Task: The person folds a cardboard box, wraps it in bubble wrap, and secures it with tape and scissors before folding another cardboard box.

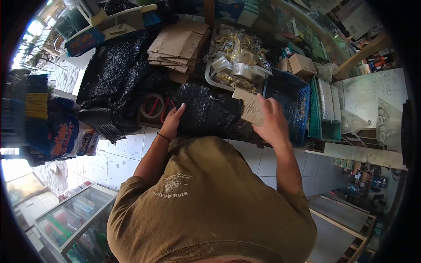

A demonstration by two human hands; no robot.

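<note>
My right hand (272, 122) holds a flat piece of cardboard (250, 105) over the edge of a blue plastic crate (287, 94). My left hand (173, 120) rests with fingers together on a black glittery plastic bundle (206, 111), right beside a roll of clear tape (152, 106) and a red loop. My brown shirt fills the bottom of the view.
A stack of flattened cardboard (177, 46) lies behind the bundle. A tray of gold-coloured packets (237, 57) stands next to it. Green crates (324, 111) sit at the right. Brooms and printed bags (66, 136) are at the left, a glass display case (72, 217) at the lower left.
</note>
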